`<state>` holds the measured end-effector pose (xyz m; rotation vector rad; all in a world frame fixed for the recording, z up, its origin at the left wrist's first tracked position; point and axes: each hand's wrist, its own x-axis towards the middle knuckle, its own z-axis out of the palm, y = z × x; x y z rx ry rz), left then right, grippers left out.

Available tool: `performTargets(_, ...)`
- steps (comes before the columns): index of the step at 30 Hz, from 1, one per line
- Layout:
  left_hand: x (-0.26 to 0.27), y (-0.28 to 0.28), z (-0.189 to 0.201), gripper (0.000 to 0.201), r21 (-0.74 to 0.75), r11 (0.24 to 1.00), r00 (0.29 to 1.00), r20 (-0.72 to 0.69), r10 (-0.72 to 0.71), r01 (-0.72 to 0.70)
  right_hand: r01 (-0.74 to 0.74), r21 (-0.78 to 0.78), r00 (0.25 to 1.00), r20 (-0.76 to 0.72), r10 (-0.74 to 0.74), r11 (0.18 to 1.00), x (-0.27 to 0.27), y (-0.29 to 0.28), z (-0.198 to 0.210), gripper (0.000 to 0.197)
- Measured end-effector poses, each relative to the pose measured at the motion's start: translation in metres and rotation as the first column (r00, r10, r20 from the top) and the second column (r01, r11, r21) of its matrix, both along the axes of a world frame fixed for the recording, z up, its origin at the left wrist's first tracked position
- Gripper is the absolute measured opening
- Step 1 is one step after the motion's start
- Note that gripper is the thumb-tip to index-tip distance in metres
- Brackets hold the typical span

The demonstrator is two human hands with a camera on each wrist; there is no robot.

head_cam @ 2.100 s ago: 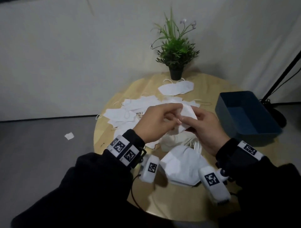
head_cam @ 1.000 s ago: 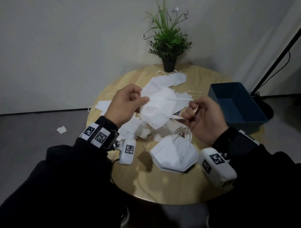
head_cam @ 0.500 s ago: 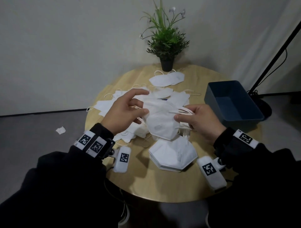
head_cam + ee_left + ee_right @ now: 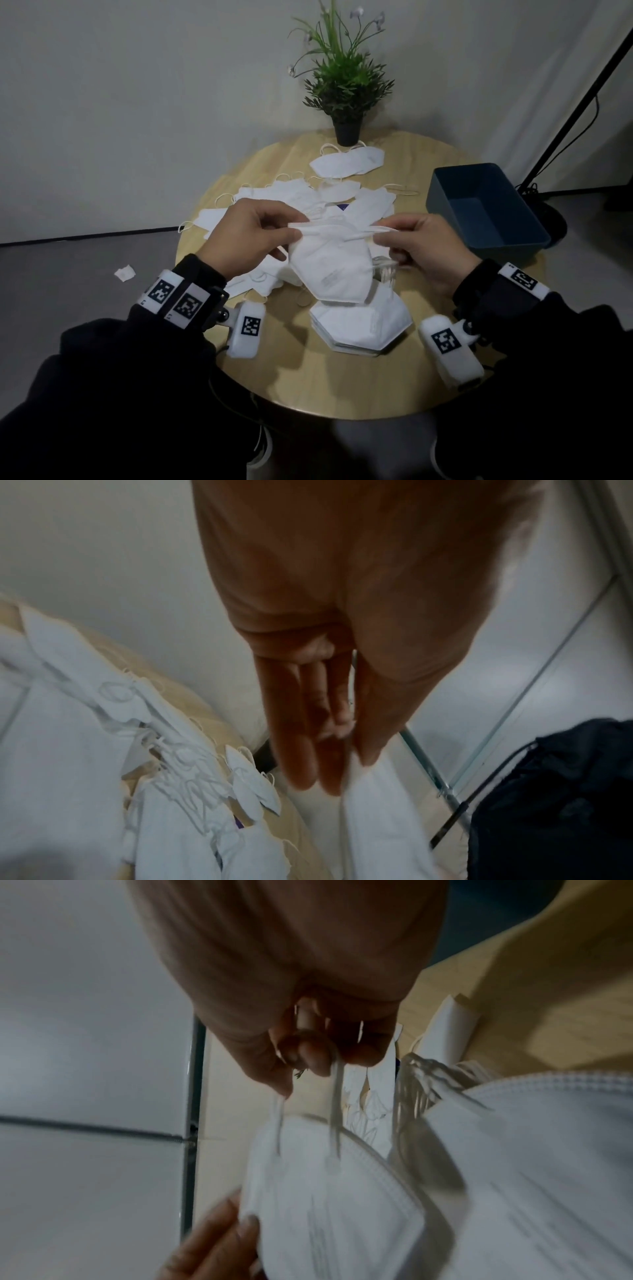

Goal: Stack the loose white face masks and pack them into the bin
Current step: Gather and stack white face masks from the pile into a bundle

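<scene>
A folded white face mask (image 4: 330, 270), soft non-woven fabric with a stitched ribbed edge and a pointed lower end, hangs between both hands above the round, pale wood-grain surface (image 4: 318, 380). The left hand (image 4: 245, 238) pinches its upper left corner between thumb and fingers; the right hand (image 4: 426, 248) has its fingers curled round the thin elastic ear loops (image 4: 334, 1096) at the right end. Directly beneath, at 6 o'clock of the held mask, lies a neat stack of masks (image 4: 359, 325), angular in outline. Loose masks (image 4: 298, 198) sprawl at 11 o'clock, and the dark blue rectangular plastic bin (image 4: 486, 209) sits at 2 o'clock. Compared with half a second ago, the held mask is stretched wider and flatter, and the hands are farther apart.
</scene>
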<state>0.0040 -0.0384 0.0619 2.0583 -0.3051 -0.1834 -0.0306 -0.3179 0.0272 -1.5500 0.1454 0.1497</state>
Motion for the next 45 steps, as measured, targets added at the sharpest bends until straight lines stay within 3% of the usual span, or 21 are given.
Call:
performTargets(5,-0.017,-0.004,-0.002,0.019,-0.054,0.997,0.948,-0.317,0.029,-0.049,0.194,0.143,0.980,-0.084,-0.183,0.971,0.009,-0.016,0.002,0.025)
performTargets(11,-0.047,-0.020,-0.023,0.021,0.025,0.999,0.834,-0.551,-0.018,0.038,0.079,-0.020,0.994,-0.071,-0.080,0.997,0.005,-0.016,-0.006,0.027)
performTargets(22,-0.055,-0.023,-0.031,0.024,0.092,0.993,0.812,-0.584,-0.005,0.072,0.001,-0.173,0.997,-0.071,-0.013,0.985,0.007,-0.013,-0.013,0.020)
performTargets(29,-0.053,-0.022,-0.029,0.024,0.127,0.991,0.856,-0.517,0.024,0.048,0.067,-0.210,0.995,-0.063,-0.082,0.975,0.001,-0.016,-0.015,0.019)
performTargets(32,-0.053,-0.021,-0.030,0.027,0.174,0.984,0.883,-0.467,0.043,0.044,0.074,-0.310,0.988,-0.108,-0.113,0.948,-0.005,-0.025,-0.014,0.005)
performTargets(34,-0.051,-0.019,-0.030,0.030,0.249,0.967,0.914,-0.402,0.052,0.054,0.000,-0.414,0.980,-0.183,-0.084,0.910,-0.012,-0.033,-0.018,0.007)
performTargets(37,-0.048,-0.015,-0.029,0.048,0.405,0.908,0.977,-0.210,-0.021,0.106,-0.323,-0.547,0.917,-0.384,0.111,0.772,-0.025,-0.042,-0.023,0.012)
performTargets(39,-0.050,-0.017,-0.030,0.074,0.534,0.821,0.980,-0.110,-0.167,0.200,-0.506,-0.578,0.850,-0.458,0.259,0.640,-0.036,-0.040,-0.024,0.028)
performTargets(41,-0.055,-0.023,-0.033,0.098,0.663,0.696,0.953,-0.091,-0.288,0.274,-0.571,-0.632,0.821,-0.445,0.358,0.524,-0.044,-0.032,-0.025,0.040)
performTargets(42,-0.057,-0.027,-0.036,0.098,0.713,0.642,0.945,-0.090,-0.315,0.282,-0.565,-0.668,0.824,-0.425,0.375,0.485,-0.048,-0.028,-0.027,0.040)
performTargets(45,-0.061,-0.038,-0.043,0.066,0.808,0.537,0.943,-0.068,-0.327,0.244,-0.507,-0.780,0.847,-0.372,0.380,0.366,-0.052,-0.019,-0.030,0.038)
